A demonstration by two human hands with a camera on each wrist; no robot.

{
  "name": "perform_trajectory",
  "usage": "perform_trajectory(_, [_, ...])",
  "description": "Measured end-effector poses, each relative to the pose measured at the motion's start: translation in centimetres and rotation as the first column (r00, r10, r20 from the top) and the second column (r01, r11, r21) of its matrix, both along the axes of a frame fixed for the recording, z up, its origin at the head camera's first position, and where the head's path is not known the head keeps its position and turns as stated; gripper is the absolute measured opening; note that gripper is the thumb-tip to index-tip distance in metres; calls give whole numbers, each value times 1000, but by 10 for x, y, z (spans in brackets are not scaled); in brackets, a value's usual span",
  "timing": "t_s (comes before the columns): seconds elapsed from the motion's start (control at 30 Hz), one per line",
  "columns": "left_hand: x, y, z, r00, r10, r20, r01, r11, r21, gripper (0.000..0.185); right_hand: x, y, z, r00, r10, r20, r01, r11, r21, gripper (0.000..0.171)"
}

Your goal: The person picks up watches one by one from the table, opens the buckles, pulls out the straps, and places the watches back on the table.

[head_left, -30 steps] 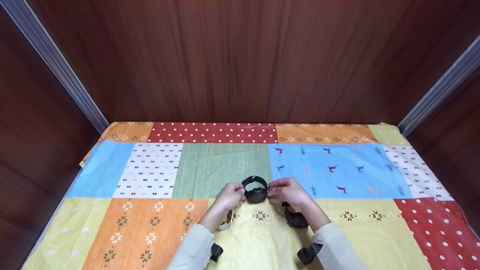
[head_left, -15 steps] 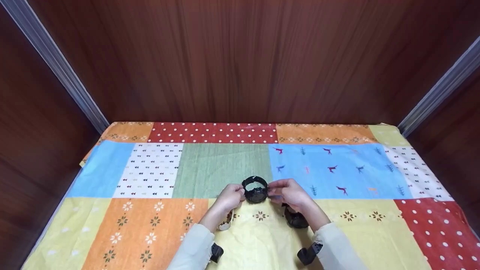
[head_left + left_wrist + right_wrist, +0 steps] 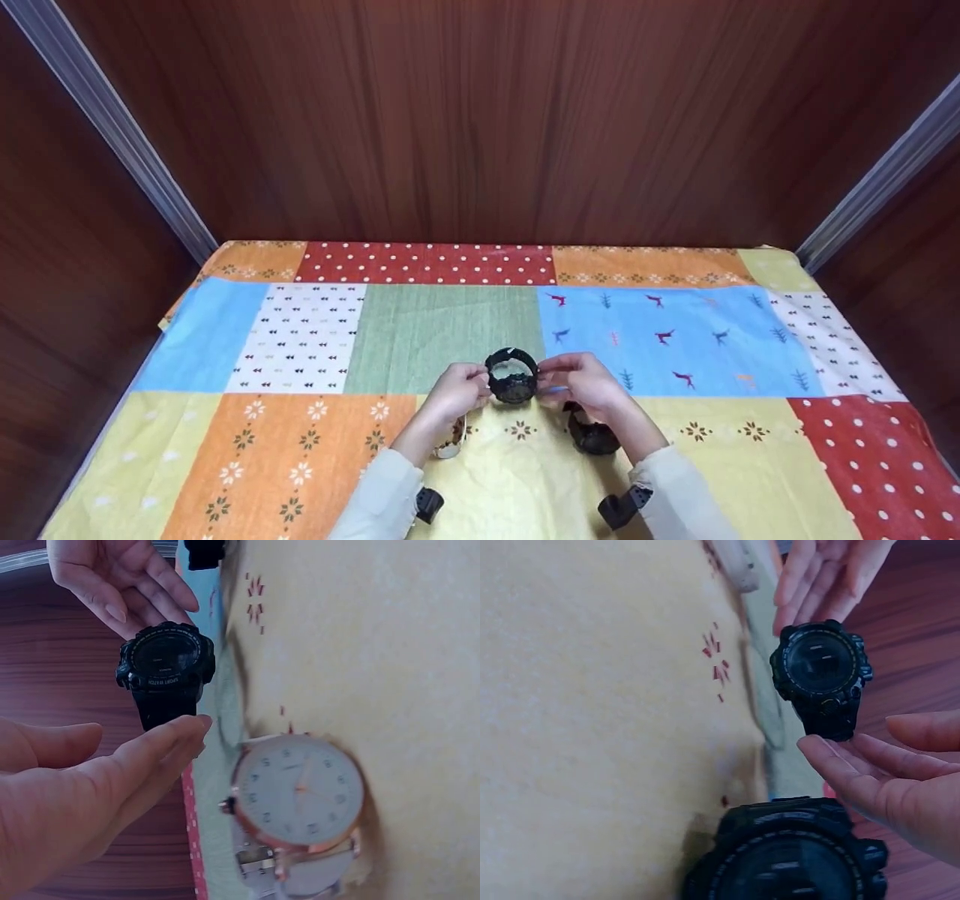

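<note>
Head view: cloth [image 3: 517,487] bright, fairly evenly lit, its yellow patch palest low in the middle, while the wall [image 3: 450,120] stays dim, the side walls [image 3: 60,247] darker still, and the posts [image 3: 135,135] splay outward toward the upper corners. Left wrist view: duller and hazy, the white watch [image 3: 298,791] soft in detail with a blurred shadow along its right side. Right wrist view: equally muted, faint pale glints on the held watch [image 3: 821,664], and the nearer black watch [image 3: 780,870] dark, shadow spilling left.

Reddish-brown wood-grain walls [image 3: 480,120], grey corner strips [image 3: 118,127]
</note>
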State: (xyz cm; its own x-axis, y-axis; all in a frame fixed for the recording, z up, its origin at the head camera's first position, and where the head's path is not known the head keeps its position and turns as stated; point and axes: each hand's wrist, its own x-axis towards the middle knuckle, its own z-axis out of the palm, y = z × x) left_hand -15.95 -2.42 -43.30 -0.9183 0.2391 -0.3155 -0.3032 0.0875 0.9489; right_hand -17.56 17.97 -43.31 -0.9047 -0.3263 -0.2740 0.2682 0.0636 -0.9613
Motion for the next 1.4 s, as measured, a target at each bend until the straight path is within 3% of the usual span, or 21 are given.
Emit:
perform_trajectory(0.27, [3,-4,11,994,11,-105,-14,1000,-27,34,4,3,15,998,13,-56,-13,1000,10,31])
perform_trajectory(0.53, [7,-6,25,994,58,-95,-50,995,85,32,11,6,35,997,11,-78,-14,999,-42,27])
perform_trajectory(0.9, [21,-9,46,988,89,-128,-73,990,124,28,24,8,55,997,8,-72,-18,991,-131,22])
perform_trajectory(1.4, [32,-10,57,980,116,-161,-83,976,201,24,36,8,65,998,-49,-30,40,968,-247,11])
